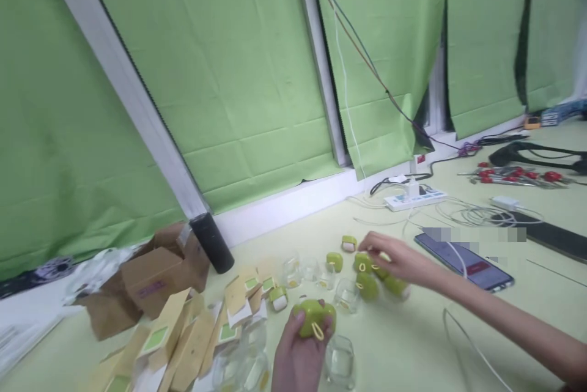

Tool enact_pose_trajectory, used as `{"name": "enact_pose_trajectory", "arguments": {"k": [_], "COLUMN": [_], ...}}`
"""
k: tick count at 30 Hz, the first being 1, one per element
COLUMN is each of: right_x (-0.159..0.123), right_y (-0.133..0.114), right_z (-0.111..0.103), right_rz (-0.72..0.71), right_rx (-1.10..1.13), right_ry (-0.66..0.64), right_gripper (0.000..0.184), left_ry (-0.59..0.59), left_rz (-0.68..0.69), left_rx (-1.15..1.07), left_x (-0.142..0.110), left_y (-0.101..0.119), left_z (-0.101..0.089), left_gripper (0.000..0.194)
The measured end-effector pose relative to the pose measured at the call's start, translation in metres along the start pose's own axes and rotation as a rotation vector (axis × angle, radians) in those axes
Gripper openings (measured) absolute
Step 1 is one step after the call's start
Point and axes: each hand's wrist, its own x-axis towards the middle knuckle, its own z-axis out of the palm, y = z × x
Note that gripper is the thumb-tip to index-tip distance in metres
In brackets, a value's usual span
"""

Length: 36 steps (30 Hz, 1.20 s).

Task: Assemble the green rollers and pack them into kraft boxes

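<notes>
My left hand (300, 349), low in the middle, is closed around a rounded green case (312, 317) with a pale yellow loop hanging from it. My right hand (389, 257) reaches in from the right, fingers bent down onto one green case (362, 262) in a cluster; its fingertips are partly hidden. Around that hand lie several similar cases, among them a green case (367, 287) with a loop and a green-and-white case (349, 243). Clear plastic containers (347, 295) stand between my hands. Another green-and-white case (278, 298) sits left of my left hand.
Flattened yellow-brown boxes (192, 343) pile up at the lower left, with an open cardboard box (151, 276) and a black cylinder (211, 243) behind. Rightward are a phone (463, 260), a power strip (415, 197), loose cables and red-handled tools (518, 175). Green blinds (257, 74) hang behind.
</notes>
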Motion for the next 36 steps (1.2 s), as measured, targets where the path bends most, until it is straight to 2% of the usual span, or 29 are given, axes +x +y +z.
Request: {"name": "enact_pose_trajectory", "arguments": {"k": [3, 5, 8, 11, 15, 17, 19, 20, 22, 25, 27, 29, 33, 36], "right_x": [-0.009, -0.016, -0.027, -0.027, -0.01, 0.0, 0.006, 0.007, 0.008, 0.006, 0.004, 0.001, -0.005, -0.008], "right_y": [0.061, 0.086, 0.101, 0.104, 0.085, 0.06, 0.027, 0.009, -0.026, -0.06, -0.068, -0.066, -0.054, -0.054], "right_z": [-0.004, 0.001, 0.007, 0.0, -0.015, -0.013, -0.004, 0.003, 0.02, 0.045, 0.057, 0.063, 0.065, 0.061], "right_rz": [0.032, 0.032, 0.069, 0.136, 0.147, 0.099, 0.094, 0.129, 0.199, 0.174, 0.139, 0.14, 0.126, 0.1], "right_rx": [-0.112, -0.171, -0.269, -0.348, -0.315, -0.111, 0.217, 0.387, 0.703, 1.012, 1.066, 1.028, 0.962, 0.891], "right_ry": [-0.078, -0.135, -0.145, -0.076, 0.053, 0.155, 0.188, 0.162, 0.018, -0.171, -0.27, -0.308, -0.254, -0.201], "right_gripper": [0.023, 0.02, 0.021, 0.017, 0.008, 0.006, 0.016, 0.019, 0.021, 0.021, 0.02, 0.021, 0.02, 0.016], "left_ry": [-0.047, -0.116, -0.167, -0.139, -0.113, -0.073, -0.038, -0.03, -0.04, -0.124, -0.182, -0.201, -0.16, -0.092], "left_rz": [0.03, 0.024, 0.002, -0.003, 0.074, 0.148, 0.2, 0.206, 0.182, 0.1, 0.072, 0.06, 0.039, 0.069], "left_rx": [-0.047, -0.038, -0.004, 0.027, 0.125, 0.18, 0.206, 0.19, 0.13, 0.081, 0.079, 0.072, 0.112, 0.183], "left_x": [-0.005, -0.007, -0.007, -0.006, -0.007, -0.007, -0.006, -0.006, -0.007, -0.008, -0.009, -0.009, -0.01, -0.011], "left_y": [0.0, -0.002, -0.006, -0.009, -0.012, -0.013, -0.013, -0.013, -0.013, -0.013, -0.015, -0.016, -0.021, -0.021], "left_z": [-0.012, -0.017, -0.018, -0.018, -0.02, -0.021, -0.022, -0.023, -0.023, -0.022, -0.021, -0.02, -0.02, -0.021], "left_gripper": [0.028, 0.034, 0.038, 0.039, 0.04, 0.043, 0.041, 0.039, 0.037, 0.031, 0.028, 0.028, 0.026, 0.027]}}
